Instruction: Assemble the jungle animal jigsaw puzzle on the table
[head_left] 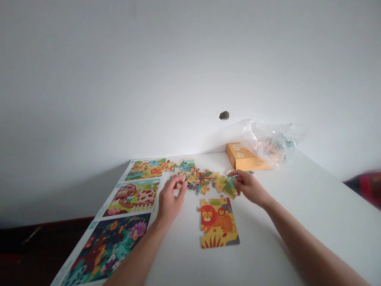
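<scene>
A joined block of jigsaw pieces (219, 224) showing two lions lies flat on the white table in front of me. Beyond it spreads a loose heap of jigsaw pieces (204, 176). My left hand (172, 198) is at the heap's left edge, thumb and forefinger apart, with the other fingers curled and partly hidden. On the right side of the heap, my right hand (250, 187) pinches a green and blue puzzle piece (232, 181); its fingers cover part of that piece.
On the left lie printed pictures: a savanna scene (149, 169), a farm scene (133, 196) and a dark forest scene (110, 248). An orange puzzle box (245, 157) and a clear plastic bag (268, 141) rest by the wall (178, 79), which has a hole (224, 115).
</scene>
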Tool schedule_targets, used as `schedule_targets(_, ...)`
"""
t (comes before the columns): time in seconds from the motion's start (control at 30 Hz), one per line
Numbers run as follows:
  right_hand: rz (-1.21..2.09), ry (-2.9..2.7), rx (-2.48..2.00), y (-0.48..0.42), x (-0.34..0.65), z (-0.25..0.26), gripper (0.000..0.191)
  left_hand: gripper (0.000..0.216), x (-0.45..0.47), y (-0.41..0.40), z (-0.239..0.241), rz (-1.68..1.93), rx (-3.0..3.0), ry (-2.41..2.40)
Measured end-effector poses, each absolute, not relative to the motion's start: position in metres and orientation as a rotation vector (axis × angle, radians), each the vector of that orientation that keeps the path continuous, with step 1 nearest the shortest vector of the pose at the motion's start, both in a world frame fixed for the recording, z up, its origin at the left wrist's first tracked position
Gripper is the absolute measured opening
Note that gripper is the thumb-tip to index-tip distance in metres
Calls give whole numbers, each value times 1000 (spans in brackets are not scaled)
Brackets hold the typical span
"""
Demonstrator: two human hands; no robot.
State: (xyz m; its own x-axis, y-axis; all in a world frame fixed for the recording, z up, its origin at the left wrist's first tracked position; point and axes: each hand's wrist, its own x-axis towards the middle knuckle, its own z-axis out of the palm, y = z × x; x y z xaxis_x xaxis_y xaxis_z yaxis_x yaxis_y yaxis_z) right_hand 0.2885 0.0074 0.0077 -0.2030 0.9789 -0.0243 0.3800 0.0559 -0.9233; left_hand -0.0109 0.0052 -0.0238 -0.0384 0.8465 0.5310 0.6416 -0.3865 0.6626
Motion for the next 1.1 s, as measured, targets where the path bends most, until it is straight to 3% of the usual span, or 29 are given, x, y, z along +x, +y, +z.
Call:
schedule_targets(0.2, 1621, -1533, -918, -14, 249, 2, 39, 37, 13, -16, -13, 1026, 2176, 1040)
schedule_targets(0.3, 1667, -1559, -887, -23, 234, -3, 41, 34, 17, -21, -12, 951, 2145, 1011)
schedule_targets(0.4, 1429, -1756, -1029, -25, 233, 0, 35, 28, 15, -22, -10, 929, 2075, 1046)
schedule_targets(0.6, 254, -1818, -1868, -3, 280, 18, 21, 30, 10, -17, -14, 1054, 1853, 1217)
schedule_targets(0.67, 76, -1750, -2127, 7, 302, 22, 20, 30, 10, -14, -17, 1130, 1782, 1278)
schedule_targets(0.8, 225, -1850, -2277, 15, 324, 18, 24, 33, 7, -6, -24, 1254, 1641, 1358)
schedule_targets(0.97, 376, -2043, -2102, 9, 310, 6, 48, 49, 3, -1, -27, 1261, 1518, 1369)
schedule_targets(1.1, 416, -2060, -2076, 9, 305, 0, 46, 53, 2, -1, -27, 1227, 1511, 1323)
